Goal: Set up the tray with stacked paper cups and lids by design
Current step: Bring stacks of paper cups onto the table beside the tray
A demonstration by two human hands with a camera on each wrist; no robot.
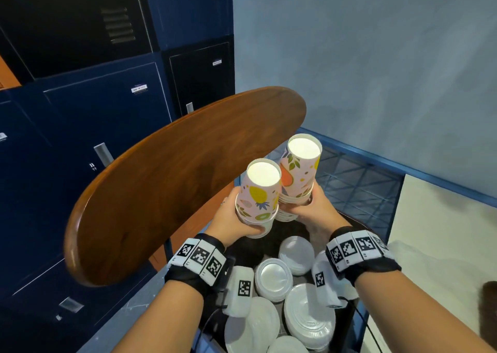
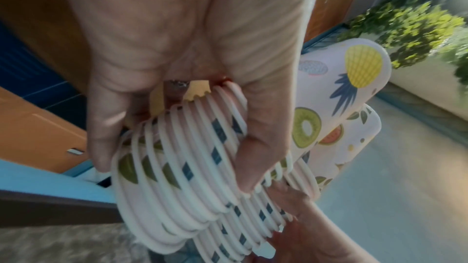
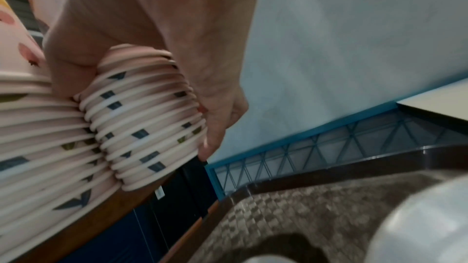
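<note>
Left hand [image 1: 233, 215]: its fingers curl round the rims at the low end of the left cup stack [image 1: 259, 191]. It holds the stack up in the air. In the left wrist view the thumb and fingers [image 2: 260, 141] press on the white rolled rims.
Right hand [image 1: 316, 210]: its fingers curl round the low part of the right cup stack [image 1: 300, 172]. It holds that stack up too.
Left cup stack: paper cups, one inside the next, bottoms up. They are pink with a pineapple, a kiwi and leaves on them. The white bottom of the top cup faces the head camera.
Right cup stack: the same fruit cups, also bottoms up. It is just beside the left stack and a bit higher and farther away. In the wrist views the rims of the two stacks touch.
Lids [image 1: 273, 278]: white round lids lie in loose piles under the wrists, some flat and some leaning.
Tray [image 1: 357, 225]: dark, with a raised rim. The lids lie in it, and both cup stacks are in the air over its far end.
Wooden board [image 1: 172, 183]: brown, oval and shiny, tilted, to the left of the hands.
Lockers [image 1: 88, 105]: dark blue doors on the left, behind the board.
Wall [image 1: 376, 57]: pale blue-grey, on the right.
</note>
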